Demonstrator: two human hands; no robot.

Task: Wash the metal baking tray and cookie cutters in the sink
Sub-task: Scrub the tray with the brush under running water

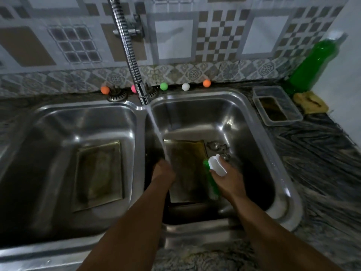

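So the baking tray (pixel 187 169) is lying flat on the bottom of the right sink basin (pixel 240 122), with the tap (pixel 143 94) running a stream onto its 9 o'clock edge. Left hand (pixel 164 171) is right under that water on the tray's edge; it's blurry, so I honestly can't tell if the fingers are curled on the rim or just pressing flat. Right hand (pixel 226 180) has its fingers wrapped around the white handle of a green-bristled scrub brush (pixel 213 173), bristles against the tray's 3 o'clock side. Cookie cutters (pixel 218 148) sit just past the tray's 1 o'clock corner. A second tray (pixel 98 175) is in the left basin.

Handling-wise, my guess: thin stiff metal, light, and slick when wet. I'd pin it by the raised rim, not the flat face. The cutters look small, and their edges are probably sharp-ish.
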